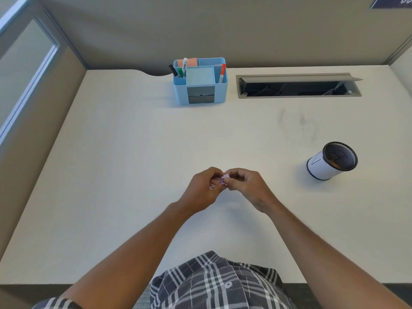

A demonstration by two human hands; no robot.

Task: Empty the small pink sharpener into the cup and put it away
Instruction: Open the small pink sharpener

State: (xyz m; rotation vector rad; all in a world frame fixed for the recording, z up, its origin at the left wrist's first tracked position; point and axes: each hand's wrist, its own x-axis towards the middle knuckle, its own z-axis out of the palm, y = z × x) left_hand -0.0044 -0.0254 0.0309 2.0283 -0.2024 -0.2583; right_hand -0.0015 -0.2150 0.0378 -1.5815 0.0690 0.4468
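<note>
The small pink sharpener (222, 179) is held above the middle of the white desk (133, 152), pinched between both hands. My left hand (201, 188) grips its left, clear-looking part. My right hand (247, 186) grips its pink right end with the fingertips. Most of the sharpener is hidden by my fingers. The cup (332, 161), a black mesh cup with a white paper wrap, stands to the right of my hands, well apart from them; something brownish lies in its bottom.
A light blue desk organizer (200, 82) with markers, sticky notes and small grey drawers stands at the back centre. To its right, an open cable hatch (298, 86) is set into the desk. Partition walls enclose the desk on three sides.
</note>
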